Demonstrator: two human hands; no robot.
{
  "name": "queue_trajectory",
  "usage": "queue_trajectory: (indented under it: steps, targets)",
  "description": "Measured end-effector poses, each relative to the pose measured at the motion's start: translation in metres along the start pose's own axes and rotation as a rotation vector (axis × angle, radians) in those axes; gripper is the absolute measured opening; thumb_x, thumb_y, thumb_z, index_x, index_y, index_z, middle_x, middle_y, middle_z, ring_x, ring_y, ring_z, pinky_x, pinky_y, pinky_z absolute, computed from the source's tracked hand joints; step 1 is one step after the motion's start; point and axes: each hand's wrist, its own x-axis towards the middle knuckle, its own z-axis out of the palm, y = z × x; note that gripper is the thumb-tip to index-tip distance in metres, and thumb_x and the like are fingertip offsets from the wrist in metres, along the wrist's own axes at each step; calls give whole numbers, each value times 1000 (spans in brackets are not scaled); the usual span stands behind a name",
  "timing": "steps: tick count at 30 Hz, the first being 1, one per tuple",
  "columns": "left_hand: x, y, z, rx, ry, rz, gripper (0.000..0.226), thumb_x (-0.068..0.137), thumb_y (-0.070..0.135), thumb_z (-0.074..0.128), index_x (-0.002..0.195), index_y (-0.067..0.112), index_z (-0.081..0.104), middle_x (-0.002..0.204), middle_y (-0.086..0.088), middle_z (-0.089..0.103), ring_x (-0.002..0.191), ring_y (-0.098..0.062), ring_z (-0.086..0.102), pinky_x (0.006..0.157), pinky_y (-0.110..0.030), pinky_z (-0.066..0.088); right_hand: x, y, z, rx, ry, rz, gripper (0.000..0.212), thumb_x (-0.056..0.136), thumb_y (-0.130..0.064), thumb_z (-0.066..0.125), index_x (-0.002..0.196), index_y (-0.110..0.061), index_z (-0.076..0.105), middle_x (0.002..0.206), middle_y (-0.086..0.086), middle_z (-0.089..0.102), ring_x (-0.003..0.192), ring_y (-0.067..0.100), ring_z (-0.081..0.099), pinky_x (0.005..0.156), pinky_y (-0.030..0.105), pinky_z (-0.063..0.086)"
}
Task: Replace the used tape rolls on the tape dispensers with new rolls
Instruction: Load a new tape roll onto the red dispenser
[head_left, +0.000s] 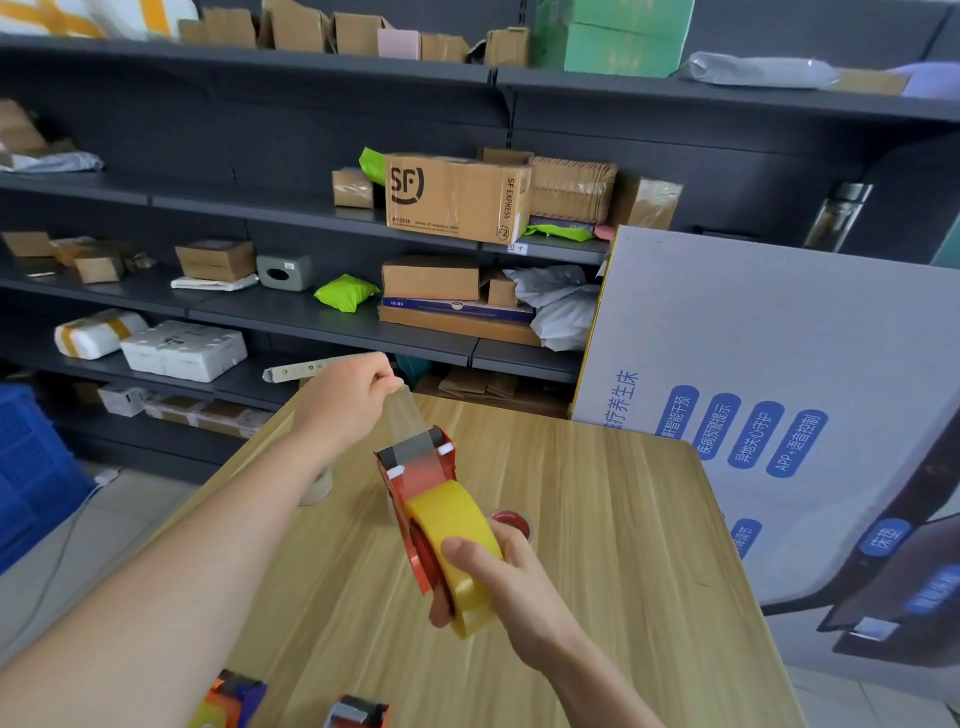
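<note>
While right hand gripped yellow roll in red dispenser, left hand pinched the drawn-out tape end, above wooden table.

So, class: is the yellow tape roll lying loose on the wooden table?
No: the roll sits on the red dispenser gripped by the right hand; the left hand pinches the tape end.

left arm stretched long from near left, left hand up at far centre, fingertips pinching tape strip. right hand nearer and lower, wrapped round yellow roll, thumb on top, right forearm angling in from near right
</note>
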Motion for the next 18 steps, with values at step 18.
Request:
queue_trajectory:
  steps: [18]
  targets:
    - [4, 19, -2, -690, -368, -530, 25, 106, 27, 28, 98, 14, 47, 85, -15, 75, 72, -34, 73, 66, -41, 59, 2, 15, 0, 9, -36, 17, 34, 66, -18, 63, 95, -3, 58, 77, 20, 70, 69, 28, 66, 69, 34, 51]
